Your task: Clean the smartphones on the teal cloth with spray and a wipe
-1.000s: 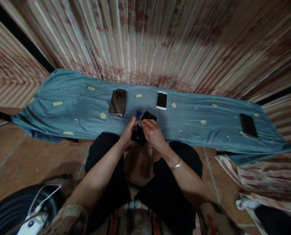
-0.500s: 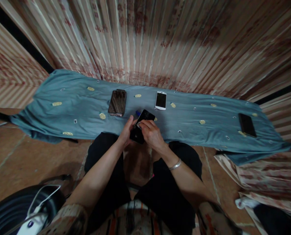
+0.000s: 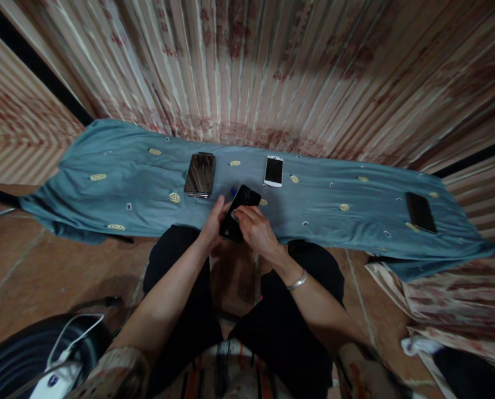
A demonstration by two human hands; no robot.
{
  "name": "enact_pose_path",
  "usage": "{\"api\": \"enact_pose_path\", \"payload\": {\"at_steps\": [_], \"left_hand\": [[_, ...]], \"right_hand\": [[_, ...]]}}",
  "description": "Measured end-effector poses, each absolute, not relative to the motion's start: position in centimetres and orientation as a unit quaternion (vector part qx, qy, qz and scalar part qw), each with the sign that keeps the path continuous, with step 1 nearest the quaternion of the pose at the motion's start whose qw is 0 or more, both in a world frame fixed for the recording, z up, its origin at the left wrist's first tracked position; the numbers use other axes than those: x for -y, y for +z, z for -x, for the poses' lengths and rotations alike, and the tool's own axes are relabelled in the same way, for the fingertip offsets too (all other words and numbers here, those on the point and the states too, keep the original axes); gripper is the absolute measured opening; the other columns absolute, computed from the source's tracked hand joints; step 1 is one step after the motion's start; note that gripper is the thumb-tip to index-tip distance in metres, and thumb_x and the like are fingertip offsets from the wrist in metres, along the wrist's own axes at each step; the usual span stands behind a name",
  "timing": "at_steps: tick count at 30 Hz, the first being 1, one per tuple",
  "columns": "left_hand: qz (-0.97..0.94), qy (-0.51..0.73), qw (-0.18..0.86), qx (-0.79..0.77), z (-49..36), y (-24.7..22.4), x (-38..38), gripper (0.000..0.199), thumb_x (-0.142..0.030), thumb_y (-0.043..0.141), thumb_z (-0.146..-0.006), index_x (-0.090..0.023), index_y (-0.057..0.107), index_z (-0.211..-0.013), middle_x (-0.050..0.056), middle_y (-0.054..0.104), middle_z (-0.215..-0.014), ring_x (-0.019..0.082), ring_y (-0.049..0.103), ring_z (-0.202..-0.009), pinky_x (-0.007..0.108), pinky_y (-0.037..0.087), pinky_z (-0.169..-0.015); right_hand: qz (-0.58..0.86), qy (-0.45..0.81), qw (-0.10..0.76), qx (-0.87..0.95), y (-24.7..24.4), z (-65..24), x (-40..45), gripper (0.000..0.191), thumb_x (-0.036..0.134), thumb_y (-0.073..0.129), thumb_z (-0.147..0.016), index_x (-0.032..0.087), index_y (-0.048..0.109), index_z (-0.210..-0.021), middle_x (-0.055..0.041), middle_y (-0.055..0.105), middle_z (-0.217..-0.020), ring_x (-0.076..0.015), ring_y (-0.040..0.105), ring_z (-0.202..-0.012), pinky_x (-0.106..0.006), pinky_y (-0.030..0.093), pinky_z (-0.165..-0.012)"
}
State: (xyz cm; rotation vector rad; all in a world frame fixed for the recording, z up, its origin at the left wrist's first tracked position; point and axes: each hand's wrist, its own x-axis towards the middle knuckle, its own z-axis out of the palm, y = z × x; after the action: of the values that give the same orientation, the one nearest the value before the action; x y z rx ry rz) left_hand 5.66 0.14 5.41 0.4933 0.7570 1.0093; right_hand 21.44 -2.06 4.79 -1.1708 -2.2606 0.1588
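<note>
A black smartphone (image 3: 247,196) is tilted over the near edge of the cloth-covered bench, gripped along its left side by my left hand (image 3: 213,224). My right hand (image 3: 259,230) lies over the phone's face, its fingers pinched on a small pale thing, perhaps a wipe, pressed to the glass. Most of that pale thing is hidden under the fingers. Just behind the phone's left edge a small blue object (image 3: 233,192) shows in part. Farther back on the cloth lie a stack of dark phones (image 3: 200,174) and a white smartphone (image 3: 274,171).
The blue patterned cloth (image 3: 322,216) covers a long low bench. Near its right end lies another dark phone (image 3: 420,212). Pleated curtains (image 3: 247,72) hang behind. On the floor at lower left are a black coil (image 3: 6,354) and a white power strip (image 3: 58,379) with cables.
My right hand has slid slightly left across the phone's face. The phone has shifted a little left in my left hand. The other phones stay put.
</note>
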Motion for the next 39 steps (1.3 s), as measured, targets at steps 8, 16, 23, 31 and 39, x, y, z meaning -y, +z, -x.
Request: {"api": "enact_pose_path", "payload": {"at_steps": [8,16,23,31,39], "left_hand": [[-0.264,0.454,0.775,-0.35,-5.8,5.7,0.0,0.062,-0.073,0.064,-0.092,-0.013,0.082,-0.1,0.009,0.08,-0.089,0.023,0.075,-0.086,0.027,0.052,-0.068],[-0.24,0.472,0.769,-0.357,-5.7,5.6,-0.1,0.067,-0.074,0.066,-0.09,-0.013,0.081,-0.115,0.009,0.08,-0.089,0.026,0.076,-0.088,0.03,0.053,-0.068],[-0.257,0.463,0.771,-0.354,-5.7,5.3,-0.2,0.072,-0.077,0.066,-0.088,-0.013,0.08,-0.118,0.009,0.081,-0.086,0.025,0.077,-0.087,0.029,0.055,-0.07],[-0.258,0.478,0.764,-0.349,-5.5,5.6,-0.1,0.072,-0.075,0.061,-0.092,-0.013,0.079,-0.123,0.01,0.081,-0.089,0.027,0.077,-0.085,0.033,0.058,-0.072],[-0.238,0.472,0.776,-0.343,-5.7,5.6,-0.2,0.07,-0.07,0.055,-0.098,-0.012,0.077,-0.129,0.012,0.083,-0.095,0.03,0.079,-0.093,0.035,0.059,-0.08]], "right_hand": [[0.47,0.026,0.31,0.826,4.7,-22.2,1.4,0.035,0.011,0.047,-0.106,0.016,0.078,-0.122,-0.0153,0.077,-0.125,-0.0279,0.068,-0.115,-0.046,0.058,-0.109],[0.455,0.037,0.307,0.835,4.4,-21.9,1.8,0.037,0.012,0.045,-0.106,0.017,0.078,-0.122,-0.0147,0.076,-0.125,-0.0273,0.066,-0.114,-0.045,0.057,-0.109],[0.484,0.022,0.308,0.818,4.8,-23.0,0.6,0.036,0.014,0.043,-0.109,0.016,0.078,-0.118,-0.0155,0.076,-0.122,-0.0266,0.066,-0.111,-0.043,0.056,-0.106],[0.461,0.036,0.309,0.831,4.3,-22.2,1.4,0.035,0.011,0.046,-0.106,0.015,0.077,-0.122,-0.0169,0.076,-0.125,-0.0285,0.067,-0.113,-0.047,0.056,-0.109],[0.498,0.001,0.341,0.797,4.4,-24.0,-0.7,0.036,0.015,0.044,-0.109,0.018,0.079,-0.114,-0.0139,0.077,-0.116,-0.0265,0.068,-0.105,-0.043,0.058,-0.102]]}}
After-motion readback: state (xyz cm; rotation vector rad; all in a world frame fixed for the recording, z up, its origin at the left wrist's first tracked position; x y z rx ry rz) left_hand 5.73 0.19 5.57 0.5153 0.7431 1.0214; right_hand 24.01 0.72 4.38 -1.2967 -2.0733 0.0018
